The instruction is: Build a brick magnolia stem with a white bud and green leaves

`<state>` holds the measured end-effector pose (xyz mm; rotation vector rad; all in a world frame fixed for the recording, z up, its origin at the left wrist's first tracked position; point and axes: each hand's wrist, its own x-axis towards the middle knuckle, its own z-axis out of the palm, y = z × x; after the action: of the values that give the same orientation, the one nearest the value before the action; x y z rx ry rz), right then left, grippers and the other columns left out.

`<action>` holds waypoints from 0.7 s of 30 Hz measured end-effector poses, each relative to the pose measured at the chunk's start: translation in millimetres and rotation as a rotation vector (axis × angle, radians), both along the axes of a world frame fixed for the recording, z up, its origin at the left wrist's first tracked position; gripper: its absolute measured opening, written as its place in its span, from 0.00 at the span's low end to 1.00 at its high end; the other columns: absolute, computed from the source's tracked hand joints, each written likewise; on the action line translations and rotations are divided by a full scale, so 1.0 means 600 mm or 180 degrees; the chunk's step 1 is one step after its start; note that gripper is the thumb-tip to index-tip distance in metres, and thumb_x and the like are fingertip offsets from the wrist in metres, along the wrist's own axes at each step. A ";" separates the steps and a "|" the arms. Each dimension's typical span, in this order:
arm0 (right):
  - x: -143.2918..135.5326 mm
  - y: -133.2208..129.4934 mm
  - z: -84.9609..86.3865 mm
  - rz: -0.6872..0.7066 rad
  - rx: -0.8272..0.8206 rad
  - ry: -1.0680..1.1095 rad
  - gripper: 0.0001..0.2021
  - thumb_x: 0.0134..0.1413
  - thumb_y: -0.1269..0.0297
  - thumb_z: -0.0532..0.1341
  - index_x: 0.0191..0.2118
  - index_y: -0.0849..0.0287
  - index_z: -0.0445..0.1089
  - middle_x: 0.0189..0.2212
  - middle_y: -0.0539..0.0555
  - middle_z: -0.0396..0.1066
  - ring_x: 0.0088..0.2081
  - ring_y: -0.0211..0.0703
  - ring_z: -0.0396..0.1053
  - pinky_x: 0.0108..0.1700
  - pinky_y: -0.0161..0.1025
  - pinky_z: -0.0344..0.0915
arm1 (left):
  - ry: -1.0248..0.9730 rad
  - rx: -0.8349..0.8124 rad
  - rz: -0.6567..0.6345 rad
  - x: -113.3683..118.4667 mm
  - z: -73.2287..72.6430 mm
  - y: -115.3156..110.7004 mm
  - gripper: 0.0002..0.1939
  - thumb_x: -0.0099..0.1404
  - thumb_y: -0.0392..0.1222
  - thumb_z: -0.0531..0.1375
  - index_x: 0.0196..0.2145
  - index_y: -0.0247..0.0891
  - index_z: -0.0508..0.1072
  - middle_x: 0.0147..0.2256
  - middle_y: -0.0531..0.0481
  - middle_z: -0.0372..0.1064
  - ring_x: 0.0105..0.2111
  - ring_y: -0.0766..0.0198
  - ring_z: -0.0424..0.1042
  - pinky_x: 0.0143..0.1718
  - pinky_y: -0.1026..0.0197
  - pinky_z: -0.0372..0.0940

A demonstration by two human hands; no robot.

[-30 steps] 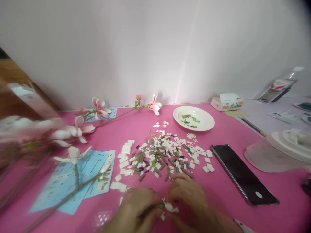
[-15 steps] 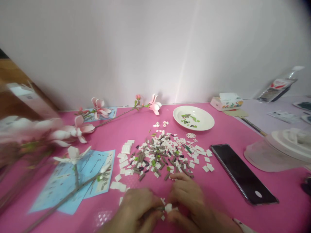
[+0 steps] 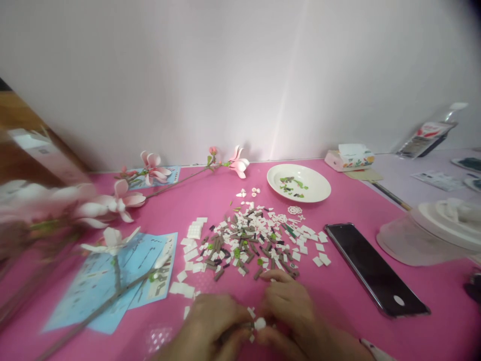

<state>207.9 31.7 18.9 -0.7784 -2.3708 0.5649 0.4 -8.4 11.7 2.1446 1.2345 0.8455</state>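
At the bottom centre, my left hand (image 3: 210,326) is closed on a thin brown piece, whose end points right. A small white piece (image 3: 259,323) sits between the two hands, pinched by the fingertips of my right hand (image 3: 291,316). The white piece touches or joins the end of the brown one; the exact joint is blurred. Small white bits show just above and below it. Beyond my hands lies a loose pile of small white, brown, green and dark building pieces (image 3: 244,240) on the pink table (image 3: 225,288).
Flower stems (image 3: 90,316) and blue printed sheets (image 3: 112,296) lie at the left. A white plate (image 3: 315,190) with green pieces, a tissue pack (image 3: 351,158), a phone (image 3: 376,271) and a translucent tub (image 3: 409,238) stand or lie at the right. A bottle (image 3: 430,133) is behind.
The white piece between my fingers has shifted slightly left, and both hands have closed in a little around it. A small white piece now shows at the pile's far edge.
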 end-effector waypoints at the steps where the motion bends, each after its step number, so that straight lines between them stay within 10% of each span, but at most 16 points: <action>1: 0.001 0.000 -0.001 -0.0001 -0.0022 0.0014 0.09 0.61 0.62 0.57 0.29 0.57 0.63 0.23 0.46 0.67 0.31 0.38 0.69 0.59 0.44 0.57 | 0.0010 -0.0055 0.0009 0.000 -0.002 0.000 0.06 0.64 0.37 0.58 0.38 0.46 0.72 0.30 0.56 0.76 0.30 0.64 0.73 0.34 0.65 0.65; 10: -0.004 -0.002 0.018 -0.0062 0.0101 0.0504 0.06 0.51 0.74 0.58 0.34 0.57 0.64 0.28 0.49 0.69 0.36 0.40 0.68 0.49 0.39 0.65 | 0.0145 -0.0268 0.0105 -0.008 -0.015 -0.007 0.05 0.65 0.37 0.56 0.38 0.43 0.72 0.33 0.51 0.75 0.32 0.61 0.73 0.36 0.62 0.67; 21: 0.000 0.004 -0.008 0.0177 -0.0059 0.0194 0.10 0.64 0.62 0.53 0.31 0.58 0.65 0.23 0.47 0.66 0.29 0.38 0.67 0.57 0.46 0.59 | 0.0158 -0.0082 0.0001 -0.005 -0.005 -0.002 0.05 0.64 0.35 0.58 0.37 0.43 0.71 0.31 0.55 0.75 0.31 0.63 0.72 0.34 0.63 0.65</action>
<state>207.7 34.4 14.1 -0.6955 -2.3401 0.6258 -2.7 -9.7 8.9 2.1569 1.2634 0.7766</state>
